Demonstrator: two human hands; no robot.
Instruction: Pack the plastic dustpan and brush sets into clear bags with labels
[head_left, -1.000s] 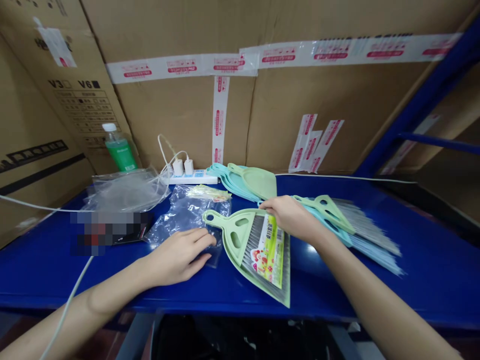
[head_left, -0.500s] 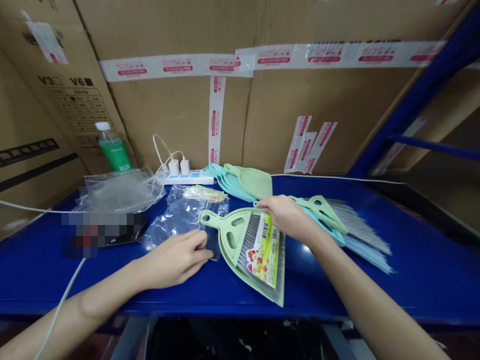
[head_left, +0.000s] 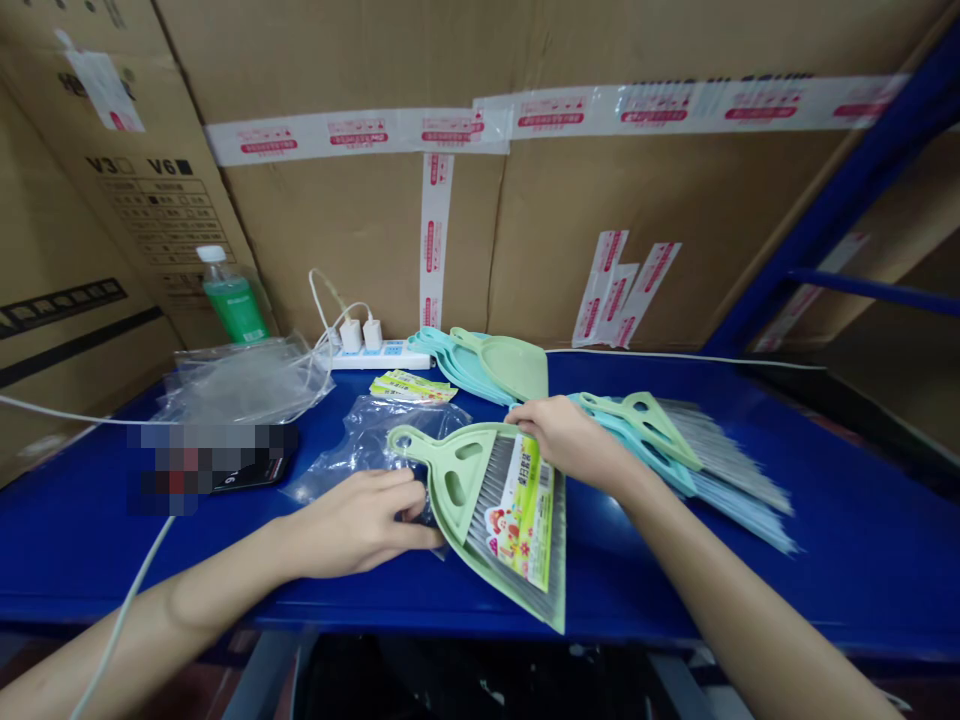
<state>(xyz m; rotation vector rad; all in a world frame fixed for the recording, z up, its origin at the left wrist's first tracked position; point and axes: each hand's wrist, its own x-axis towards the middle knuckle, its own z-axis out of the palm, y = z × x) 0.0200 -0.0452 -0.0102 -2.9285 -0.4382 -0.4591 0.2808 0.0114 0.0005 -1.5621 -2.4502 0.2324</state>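
My right hand [head_left: 568, 437] grips the far corner of a pale green dustpan [head_left: 480, 572]. In that pan lies a green hand brush [head_left: 466, 462] with grey bristles, and a printed card [head_left: 525, 525] rests over the bristles. My left hand [head_left: 366, 522], fingers curled, pinches a clear plastic bag [head_left: 352, 442] just left of the pan. Part of the bag is hidden behind that hand and the pan. Several printed cards [head_left: 412, 386] lie beyond the bag.
Stacked dustpans [head_left: 514, 365] lie at the back, with several hand brushes [head_left: 679, 450] to the right. More clear bags [head_left: 244, 385] are piled left, near a green bottle [head_left: 234, 305] and power strip [head_left: 397, 357]. A white cable [head_left: 139, 575] crosses the left side. Cardboard [head_left: 360, 220] stands behind.
The bag has been pulled nearer and right by my left hand, leaving the loose cards uncovered behind it. The dustpan with its brush has shifted slightly left and nearer.
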